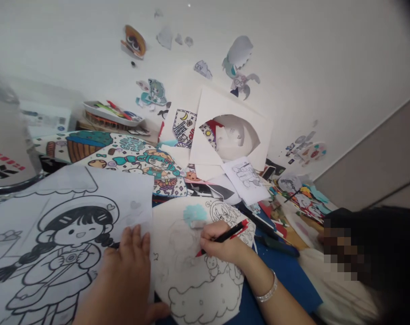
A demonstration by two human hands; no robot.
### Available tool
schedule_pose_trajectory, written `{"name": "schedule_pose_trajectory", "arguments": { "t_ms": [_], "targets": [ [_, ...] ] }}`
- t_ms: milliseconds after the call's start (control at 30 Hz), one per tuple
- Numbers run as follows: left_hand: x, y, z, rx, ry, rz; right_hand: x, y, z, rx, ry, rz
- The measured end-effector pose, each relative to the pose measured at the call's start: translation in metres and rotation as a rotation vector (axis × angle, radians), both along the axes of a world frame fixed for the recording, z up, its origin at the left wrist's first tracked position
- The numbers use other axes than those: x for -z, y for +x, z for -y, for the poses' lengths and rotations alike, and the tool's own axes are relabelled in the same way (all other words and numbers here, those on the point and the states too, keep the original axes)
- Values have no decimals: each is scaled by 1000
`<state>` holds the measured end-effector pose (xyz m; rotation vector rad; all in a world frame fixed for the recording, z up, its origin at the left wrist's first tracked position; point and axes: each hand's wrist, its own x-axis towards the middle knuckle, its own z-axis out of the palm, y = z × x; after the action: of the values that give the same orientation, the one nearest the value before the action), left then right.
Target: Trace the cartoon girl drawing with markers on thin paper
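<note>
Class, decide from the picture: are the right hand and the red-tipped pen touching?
Touching: the head view shows the right hand gripping the red-tipped pen between thumb and fingers.

The line drawing of a girl in a beret (69, 234) is cropped by the left and bottom edges and partly covered by the left hand (123, 271). The translucent container (8, 131) is cut off at the left (its lettering too). The wall cutouts (301, 146) are blurred; the dark shape (387, 253) is partly pixelated.

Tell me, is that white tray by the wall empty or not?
Not empty: several slim, brightly coloured items, red and green among them, lie in the tray.
</note>
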<state>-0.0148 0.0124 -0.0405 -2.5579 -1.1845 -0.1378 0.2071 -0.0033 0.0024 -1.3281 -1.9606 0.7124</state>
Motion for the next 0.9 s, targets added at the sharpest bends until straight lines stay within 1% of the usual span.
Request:
{"name": "schedule_pose_trajectory", "arguments": {
  "t_ms": [100,167,267,333,367,400,467,567,700,900],
  "targets": [
    [5,0,-3,18,-4,-5,-2,0,0,28,-6,-8],
    [4,2,-3,-3,-20,-11,-4,0,1,84,-40,-59],
    [-6,4,3,-48,-44,-21,-4,0,1,196,-18,-196],
    [-16,4,8,-73,-6,-27,-4,-1,1,243,1,-276],
    [-20,4,11,-78,22,-23,-3,-3,1,241,-7,-301],
    [-23,4,13,-79,48,-14,-3,-4,1,220,-30,-312],
    [-27,5,16,-81,80,15,-2,-9,2,134,-102,-286],
    [-28,4,17,-78,95,19,-4,-16,3,18,-177,-156],
    [-29,4,16,-79,69,9,-8,-21,4,-20,-157,-20],
    [-30,6,17,-90,102,-39,-7,-19,3,-75,-89,53]
  ]
}}
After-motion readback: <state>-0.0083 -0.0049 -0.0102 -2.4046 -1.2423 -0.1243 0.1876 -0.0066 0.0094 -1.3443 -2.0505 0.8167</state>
